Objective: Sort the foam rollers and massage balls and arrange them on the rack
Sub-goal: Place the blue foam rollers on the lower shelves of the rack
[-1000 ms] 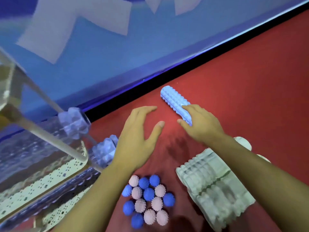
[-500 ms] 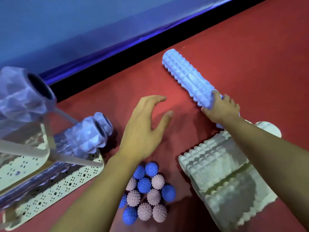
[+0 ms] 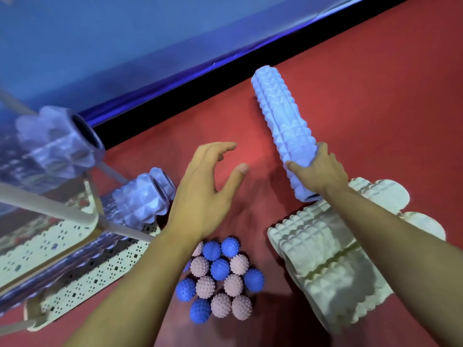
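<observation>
My right hand [image 3: 319, 172] grips the near end of a light blue knobbed foam roller [image 3: 283, 121], which angles up and away over the red floor. My left hand [image 3: 203, 191] hovers open beside it, fingers spread, holding nothing. Below my left wrist lies a cluster of several spiky massage balls [image 3: 220, 279], blue and pink mixed. Two white ridged foam rollers [image 3: 325, 266] lie side by side under my right forearm. At the left stands the white perforated rack [image 3: 75, 279], with purple faceted rollers on it, one on an upper shelf [image 3: 57, 144] and one lower [image 3: 140, 199].
The red floor [image 3: 375, 83] ends at a black skirting strip [image 3: 200, 96] below a blue wall. The rack's white tube frame [image 3: 50, 209] juts toward my left arm. Bare floor lies between my hands and to the far right.
My right hand closed around the blue roller's near end and raised it off the floor. The view dropped and shifted, bringing the rack and its purple rollers closer. My left hand stayed open.
</observation>
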